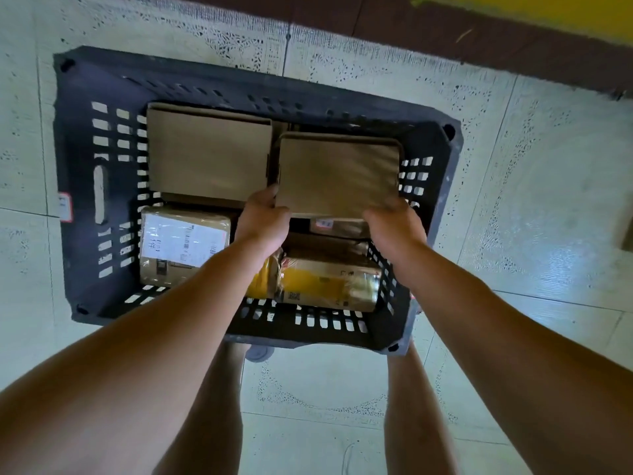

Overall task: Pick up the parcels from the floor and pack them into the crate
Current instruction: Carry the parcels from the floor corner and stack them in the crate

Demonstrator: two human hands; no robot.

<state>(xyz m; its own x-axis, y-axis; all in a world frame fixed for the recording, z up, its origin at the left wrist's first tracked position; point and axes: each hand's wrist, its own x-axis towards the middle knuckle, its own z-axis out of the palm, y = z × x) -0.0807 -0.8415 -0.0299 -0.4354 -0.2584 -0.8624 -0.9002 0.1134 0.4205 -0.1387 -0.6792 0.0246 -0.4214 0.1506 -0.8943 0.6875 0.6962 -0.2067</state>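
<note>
Flat brown cardboard parcel (339, 174) | in 2 o'clock quarter of black slotted plastic crate (85, 186) | left hand (262, 221) grips its near-left corner | right hand (394, 228) grips its near-right corner | also crated: plain brown cardboard box (205, 156) at 10 o'clock; white-labelled taped box (183, 248) at 8; yellow-taped parcel (325, 282) at 5

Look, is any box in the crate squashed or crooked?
The yellow-taped parcel near right in the crate looks crumpled, its tape wrinkled. The flat brown parcel, held by the left hand and right hand, is tilted over the others.
</note>
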